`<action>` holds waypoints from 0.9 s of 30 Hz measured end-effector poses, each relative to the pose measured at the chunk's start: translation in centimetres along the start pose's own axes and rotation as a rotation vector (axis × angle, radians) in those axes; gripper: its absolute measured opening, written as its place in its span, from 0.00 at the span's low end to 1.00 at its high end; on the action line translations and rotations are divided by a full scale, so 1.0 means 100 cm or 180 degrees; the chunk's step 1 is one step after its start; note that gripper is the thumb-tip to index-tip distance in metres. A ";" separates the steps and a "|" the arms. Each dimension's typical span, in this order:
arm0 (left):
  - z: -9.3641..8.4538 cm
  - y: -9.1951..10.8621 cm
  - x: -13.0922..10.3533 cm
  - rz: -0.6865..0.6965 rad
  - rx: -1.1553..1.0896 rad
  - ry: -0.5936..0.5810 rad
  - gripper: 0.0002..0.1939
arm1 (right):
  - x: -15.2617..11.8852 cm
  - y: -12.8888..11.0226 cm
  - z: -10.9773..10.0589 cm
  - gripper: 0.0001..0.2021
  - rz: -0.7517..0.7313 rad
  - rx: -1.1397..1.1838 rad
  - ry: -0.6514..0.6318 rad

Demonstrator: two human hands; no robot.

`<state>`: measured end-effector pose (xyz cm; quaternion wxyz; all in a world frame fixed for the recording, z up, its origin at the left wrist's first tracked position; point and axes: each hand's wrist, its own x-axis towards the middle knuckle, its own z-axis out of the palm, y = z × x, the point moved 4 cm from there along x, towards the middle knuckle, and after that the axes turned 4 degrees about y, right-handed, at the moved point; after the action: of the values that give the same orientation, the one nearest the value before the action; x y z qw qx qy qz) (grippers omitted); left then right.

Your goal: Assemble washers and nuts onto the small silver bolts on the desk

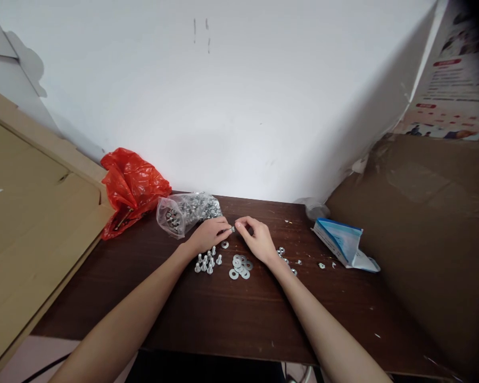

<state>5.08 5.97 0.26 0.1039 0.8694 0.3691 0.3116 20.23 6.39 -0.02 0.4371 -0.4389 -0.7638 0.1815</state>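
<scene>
My left hand (214, 234) is closed in a pinch on a small silver bolt (233, 229), mostly covered by the fingers. Against its other end, the thumb and forefinger of my right hand (258, 239) are pinched together; what they grip is too small to make out. Below my left hand several bolts (205, 264) stand on their heads in a group. A pile of flat washers (239, 267) lies between my forearms, and one single washer (224, 244) sits just under the left fingertips. Several nuts (281, 251) are partly hidden behind my right wrist.
A clear plastic bag (189, 213) of metal hardware lies behind my left hand, beside a red plastic bag (131, 186). On the right are a blue-and-white packet (339, 242) and a clear round container (316, 209). Cardboard (35, 213) flanks the brown table (223, 324); a white wall stands behind.
</scene>
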 end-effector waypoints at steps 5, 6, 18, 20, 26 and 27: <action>0.000 -0.002 0.000 0.0006 -0.0083 0.0046 0.12 | -0.002 0.000 0.006 0.06 -0.0106 0.0031 -0.0109; 0.000 -0.003 0.000 0.0003 -0.0089 0.0049 0.12 | -0.002 0.000 0.007 0.06 -0.0115 -0.0045 -0.0113; -0.001 -0.004 -0.001 0.0009 -0.0052 0.0149 0.11 | -0.005 -0.004 0.001 0.08 -0.0176 -0.0212 -0.0051; -0.001 -0.006 -0.002 -0.0049 -0.0144 0.0208 0.10 | -0.005 -0.004 0.004 0.06 -0.0189 -0.0273 -0.0121; -0.003 -0.008 -0.001 -0.0130 -0.0295 0.0233 0.09 | -0.006 -0.004 0.007 0.08 -0.0165 -0.0259 -0.0140; -0.003 -0.007 -0.001 -0.0096 -0.0286 0.0222 0.09 | -0.006 -0.005 0.007 0.09 -0.0201 -0.0250 -0.0135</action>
<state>4.46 6.44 0.12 0.1346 0.8468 0.3713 0.3563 19.52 5.71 -0.38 0.4088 -0.4275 -0.7929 0.1468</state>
